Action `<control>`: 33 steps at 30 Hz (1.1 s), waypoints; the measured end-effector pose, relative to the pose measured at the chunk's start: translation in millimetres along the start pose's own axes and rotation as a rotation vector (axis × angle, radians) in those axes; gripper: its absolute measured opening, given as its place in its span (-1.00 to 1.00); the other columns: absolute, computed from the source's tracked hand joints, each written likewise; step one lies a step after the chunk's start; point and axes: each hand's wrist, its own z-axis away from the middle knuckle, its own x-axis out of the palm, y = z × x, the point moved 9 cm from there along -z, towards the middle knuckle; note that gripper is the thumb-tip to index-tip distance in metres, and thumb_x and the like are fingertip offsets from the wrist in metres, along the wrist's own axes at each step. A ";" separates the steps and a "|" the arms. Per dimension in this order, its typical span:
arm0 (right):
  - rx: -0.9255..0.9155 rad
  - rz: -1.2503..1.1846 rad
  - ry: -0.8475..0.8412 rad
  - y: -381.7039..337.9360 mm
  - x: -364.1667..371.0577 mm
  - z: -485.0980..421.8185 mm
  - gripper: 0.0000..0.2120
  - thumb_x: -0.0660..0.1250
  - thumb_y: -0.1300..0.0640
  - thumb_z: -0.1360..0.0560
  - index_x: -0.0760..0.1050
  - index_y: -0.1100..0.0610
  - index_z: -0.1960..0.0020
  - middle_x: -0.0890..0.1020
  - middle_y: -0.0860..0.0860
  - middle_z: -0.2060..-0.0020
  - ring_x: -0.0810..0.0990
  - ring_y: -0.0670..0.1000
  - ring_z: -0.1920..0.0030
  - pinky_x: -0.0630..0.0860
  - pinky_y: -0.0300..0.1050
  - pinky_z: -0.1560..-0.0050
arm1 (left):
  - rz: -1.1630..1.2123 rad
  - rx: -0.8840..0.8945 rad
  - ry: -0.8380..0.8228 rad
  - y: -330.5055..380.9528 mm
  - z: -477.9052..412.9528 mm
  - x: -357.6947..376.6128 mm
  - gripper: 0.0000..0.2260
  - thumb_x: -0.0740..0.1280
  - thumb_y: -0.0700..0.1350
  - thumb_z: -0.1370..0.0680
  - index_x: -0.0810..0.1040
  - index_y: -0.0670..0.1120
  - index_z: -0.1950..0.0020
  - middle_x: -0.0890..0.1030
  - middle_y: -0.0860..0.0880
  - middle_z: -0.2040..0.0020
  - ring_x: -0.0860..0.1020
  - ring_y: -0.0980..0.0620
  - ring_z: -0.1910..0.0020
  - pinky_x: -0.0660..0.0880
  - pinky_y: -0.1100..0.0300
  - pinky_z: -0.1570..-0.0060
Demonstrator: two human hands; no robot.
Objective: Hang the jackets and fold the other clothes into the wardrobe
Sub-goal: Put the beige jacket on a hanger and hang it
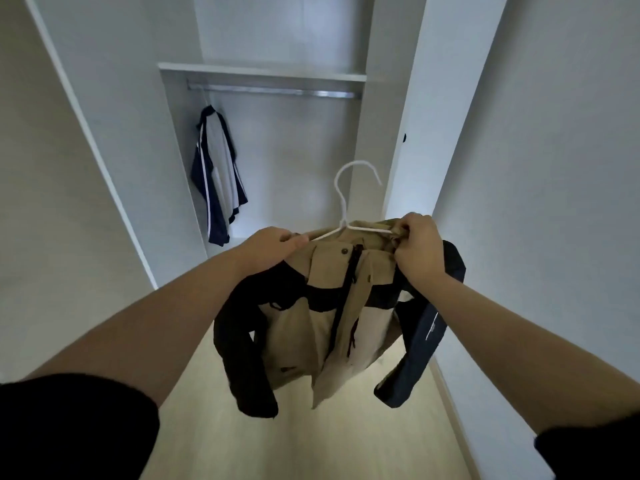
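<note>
A beige jacket with black sleeves (332, 317) hangs in front of me on a white hanger (346, 202), its hook pointing up. My left hand (270, 247) grips the jacket's left shoulder over the hanger arm. My right hand (420, 247) pinches the collar and the hanger's right arm. Both hands are below the metal rail (277, 91) of the open wardrobe. A white and navy jacket (218, 174) hangs at the rail's left end.
A white shelf (263, 71) runs just above the rail. White wardrobe doors stand open at the left (86, 168) and right (536, 168). The rail is bare to the right of the hung jacket. Pale wooden floor (311, 438) lies below.
</note>
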 end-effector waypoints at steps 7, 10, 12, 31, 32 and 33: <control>-0.180 -0.070 0.044 -53.5 43.5 -16.3 -0.73 0.15 0.48 -0.31 0.43 0.16 0.17 0.52 0.12 0.16 0.36 0.02 0.11 0.32 -0.11 0.17 | 0.322 -0.091 -0.174 -55.9 4.2 -8.4 -0.91 0.44 -0.08 -0.50 0.65 -0.06 0.18 0.61 0.07 0.24 0.58 0.09 0.19 0.49 0.29 0.11; -0.239 -0.077 0.093 -65.5 59.8 -33.0 -0.75 0.14 0.49 -0.31 0.46 0.22 0.16 0.53 0.14 0.18 0.42 0.11 0.08 0.39 0.01 0.12 | 0.165 -0.009 0.054 -66.1 -16.5 -24.0 -0.81 0.42 -0.24 -0.46 0.56 -0.10 0.35 0.52 0.12 0.43 0.51 0.04 0.30 0.42 0.30 0.25; -0.252 -0.089 0.079 -66.3 77.6 -50.4 -0.76 0.14 0.48 -0.33 0.46 0.24 0.14 0.53 0.14 0.17 0.43 0.14 0.07 0.40 0.06 0.11 | 0.028 -0.021 0.236 -73.6 -33.1 -36.4 -0.85 0.41 -0.24 -0.44 0.54 -0.14 0.33 0.51 0.02 0.40 0.50 -0.01 0.29 0.38 0.22 0.26; -0.140 -0.091 -0.164 4.5 301.1 -299.3 -0.82 0.19 0.41 -0.40 0.47 0.20 0.07 0.51 0.09 0.15 0.45 0.12 0.03 0.27 -0.13 0.19 | 0.428 -0.360 0.150 -191.3 -282.5 -56.1 -0.96 0.50 -0.15 -0.43 0.67 -0.08 0.18 0.68 -0.09 0.13 0.62 -0.02 0.10 0.55 0.17 0.00; -0.124 -0.095 -0.175 4.9 314.0 -311.4 -0.82 0.20 0.40 -0.40 0.47 0.20 0.08 0.51 0.09 0.16 0.46 0.12 0.05 0.27 -0.13 0.21 | 0.443 -0.372 0.160 -198.8 -295.2 -61.0 -0.96 0.50 -0.18 -0.43 0.67 -0.10 0.15 0.68 -0.13 0.07 0.62 -0.07 0.04 0.55 0.12 -0.08; -0.111 -0.102 -0.182 4.4 327.0 -323.7 -0.82 0.20 0.40 -0.39 0.47 0.20 0.08 0.51 0.08 0.17 0.45 0.11 0.09 0.26 -0.13 0.23 | 0.464 -0.378 0.152 -206.3 -309.1 -66.6 -0.94 0.49 -0.21 -0.43 0.67 -0.11 0.11 0.67 -0.15 0.03 0.62 -0.10 -0.01 0.53 0.09 -0.13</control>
